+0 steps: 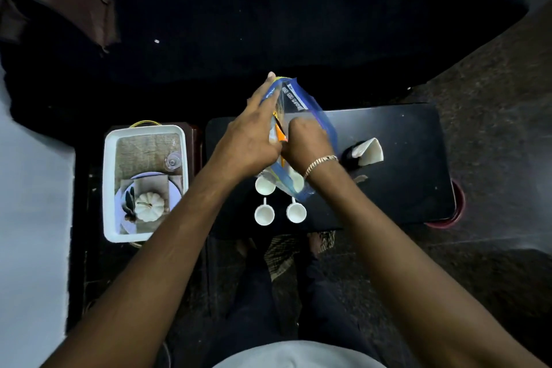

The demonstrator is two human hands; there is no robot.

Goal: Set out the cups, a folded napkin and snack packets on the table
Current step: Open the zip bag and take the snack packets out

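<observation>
Room: While both hands work over its middle, the dark table (pixel 403 134) lies bare on its right side, out to the right edge.
Nearby: four white cups (pixel 264 214) cluster at the near edge; a folded napkin (pixel 371 152) stands right of the hands; a white tray (pixel 110 176) sits left, beside the table.
Hands: left hand (pixel 249 140) grips the blue snack bag (pixel 301 104) along its side; right hand (pixel 306 140) is plunged inside, grasp hidden.
</observation>
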